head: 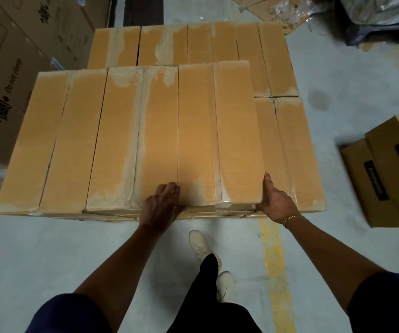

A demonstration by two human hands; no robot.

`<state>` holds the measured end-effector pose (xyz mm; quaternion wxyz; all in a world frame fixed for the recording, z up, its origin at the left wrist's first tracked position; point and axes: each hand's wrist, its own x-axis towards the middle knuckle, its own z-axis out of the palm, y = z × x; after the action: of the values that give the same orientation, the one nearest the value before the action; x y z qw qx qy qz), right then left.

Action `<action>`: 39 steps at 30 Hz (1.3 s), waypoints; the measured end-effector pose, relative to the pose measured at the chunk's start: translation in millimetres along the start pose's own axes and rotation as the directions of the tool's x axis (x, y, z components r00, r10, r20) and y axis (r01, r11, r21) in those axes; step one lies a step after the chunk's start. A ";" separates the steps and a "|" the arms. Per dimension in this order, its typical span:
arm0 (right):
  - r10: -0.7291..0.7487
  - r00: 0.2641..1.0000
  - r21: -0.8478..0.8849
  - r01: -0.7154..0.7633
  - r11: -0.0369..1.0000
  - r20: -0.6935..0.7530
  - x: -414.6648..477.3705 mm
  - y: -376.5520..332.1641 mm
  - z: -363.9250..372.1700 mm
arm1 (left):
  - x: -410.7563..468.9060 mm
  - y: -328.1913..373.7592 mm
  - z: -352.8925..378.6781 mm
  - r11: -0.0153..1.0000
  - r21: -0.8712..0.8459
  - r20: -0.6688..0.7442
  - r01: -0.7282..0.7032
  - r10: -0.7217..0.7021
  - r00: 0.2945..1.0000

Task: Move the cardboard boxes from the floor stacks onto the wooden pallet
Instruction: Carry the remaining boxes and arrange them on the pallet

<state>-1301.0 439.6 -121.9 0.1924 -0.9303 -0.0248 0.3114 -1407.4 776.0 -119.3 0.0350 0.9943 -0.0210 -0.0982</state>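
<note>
I have both hands on the near end of the top cardboard box (198, 131), which lies lengthwise away from me on a stack of like boxes (193, 44). Whatever carries the stack is hidden. Every box is taped closed, so I cannot tell what is in them. The left hand (161, 205) holds the near edge, bent fingers on the lid and thumb against the end face. The right hand (275, 203) lies flat along the box's right side, fingers straight, thumb reaching across the near corner; a gold bracelet (292, 218) sits on that wrist. Tall printed cartons (13, 92) stand close on the left. Two smaller black-labelled boxes (385, 169) sit on the floor at right, apart from the stack. A yellow floor line (275, 260) runs beside my light shoes (200, 246).
</note>
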 end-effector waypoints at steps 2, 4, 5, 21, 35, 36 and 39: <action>-0.007 1.000 -0.015 0.007 1.000 0.001 0.7 0.1 -0.1 | -0.2 1.1 -0.4 1.000 0.012 -0.004 -0.003 0.003 1.000; -0.007 1.000 -0.015 0.007 1.000 -0.002 -0.1 0.4 0.1 | -0.1 2.2 -1.9 1.000 0.023 -0.002 -0.004 0.004 1.000; -0.006 1.000 -0.011 0.006 1.000 -0.006 -0.9 0.4 0.7 | -0.1 2.1 -2.6 0.999 0.032 0.000 -0.007 0.007 1.000; -0.036 0.998 0.079 0.032 0.996 0.057 -2.0 8.3 1.4 | 1.7 -0.3 -11.3 0.999 -0.054 0.076 -0.008 0.012 0.997; 0.057 0.998 0.297 -0.044 0.954 -0.033 -14.4 11.6 -61.3 | 58.3 21.4 -71.2 0.986 -0.159 0.041 0.052 -0.046 0.998; 0.058 0.997 0.306 -0.040 0.951 -0.052 -16.4 12.6 -66.5 | 65.9 28.0 -77.8 0.988 -0.150 0.037 0.042 -0.037 0.999; 0.066 0.992 0.317 -0.029 0.948 -0.107 -24.5 20.5 -83.7 | 88.9 54.3 -94.9 0.989 -0.145 0.014 -0.017 0.019 1.000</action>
<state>-1272.9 387.9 -54.3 0.3320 -0.9045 0.0589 0.2613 -1303.6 723.8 -39.7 0.1080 0.9881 -0.0231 -0.1066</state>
